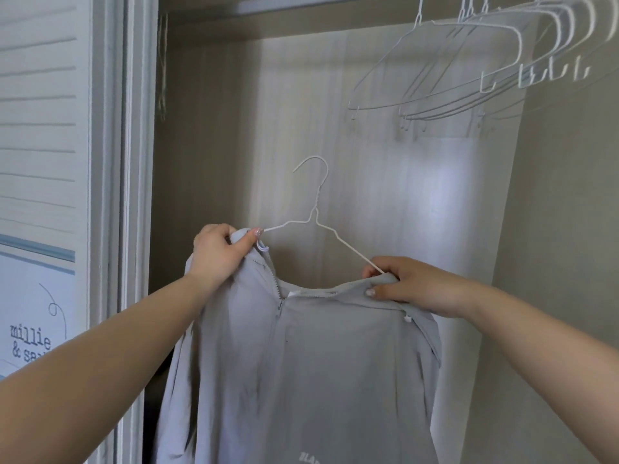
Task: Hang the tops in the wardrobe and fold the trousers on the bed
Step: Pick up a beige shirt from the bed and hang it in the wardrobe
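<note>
Grey top (301, 363) is up before the open wardrobe (207, 128); both my hands, left (217, 252) and right (412, 286), pinch its shoulders onto the white hanger (316, 216). Hooking it on the rail remains.

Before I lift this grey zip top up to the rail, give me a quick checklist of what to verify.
1. Left hand grips the grey zip top at its shoulder: ok.
2. Right hand grips the other shoulder: ok.
3. White wire hanger seated inside both shoulders: cannot tell, fabric covers its ends.
4. Hook upright and free: ok.
5. Open rail space left of the empty white hangers: cannot tell, the rail is out of view.
</note>
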